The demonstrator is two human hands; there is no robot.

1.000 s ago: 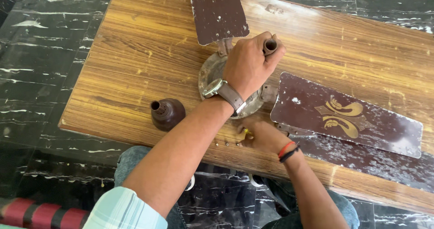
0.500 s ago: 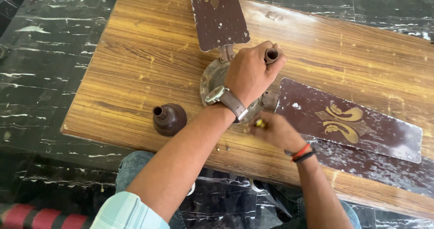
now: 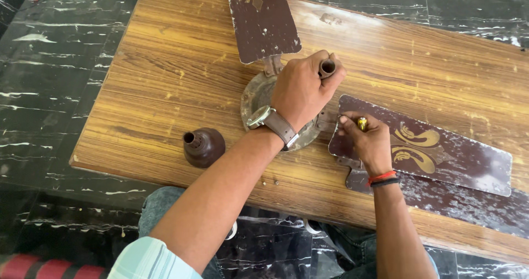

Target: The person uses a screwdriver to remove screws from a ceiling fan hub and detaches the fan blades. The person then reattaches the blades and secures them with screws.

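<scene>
Two hands work a ceiling fan motor (image 3: 259, 100) on the wooden desk (image 3: 165, 80): left hand (image 3: 303, 89) fingers clamped on its stiff downrod (image 3: 327, 67), the likely firmest hold on a probably heavy unit, right hand (image 3: 366, 141) fingers closed round a yellow-handled screwdriver (image 3: 362, 123) beside the brown blade (image 3: 441, 149).

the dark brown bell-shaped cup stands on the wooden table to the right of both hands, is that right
Not quite. In the head view the dark brown bell-shaped cup stands on the wooden table to the left of both hands, beside the left forearm.
</scene>
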